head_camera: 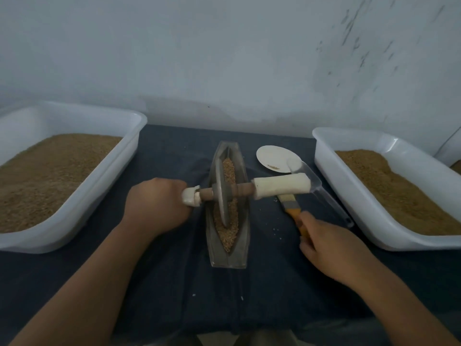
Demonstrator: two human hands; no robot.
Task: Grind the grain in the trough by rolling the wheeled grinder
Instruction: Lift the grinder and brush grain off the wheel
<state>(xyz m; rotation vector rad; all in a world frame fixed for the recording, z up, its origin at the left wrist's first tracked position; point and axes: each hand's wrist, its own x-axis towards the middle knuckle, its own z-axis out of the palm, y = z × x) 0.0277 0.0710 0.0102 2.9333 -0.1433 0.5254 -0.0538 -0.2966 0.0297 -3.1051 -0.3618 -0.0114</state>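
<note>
A narrow boat-shaped metal trough (243,236) lies lengthwise on the dark cloth, with tan grain (227,231) along its groove. The wheeled grinder (222,196) stands in the groove, its metal disc upright and its wooden axle crossing the trough. My left hand (156,204) grips the axle's left handle, which is wrapped in white cloth. The right handle (280,187), also wrapped in white, is free. My right hand (326,248) holds the orange handle of a small brush (290,207) lying to the right of the trough.
A white tub (134,146) of brown grain sits at the left and another white tub (331,171) at the right. A white paper plate (277,158) and a clear plastic scoop (321,186) lie behind the brush. A pale wall runs along the table's far edge.
</note>
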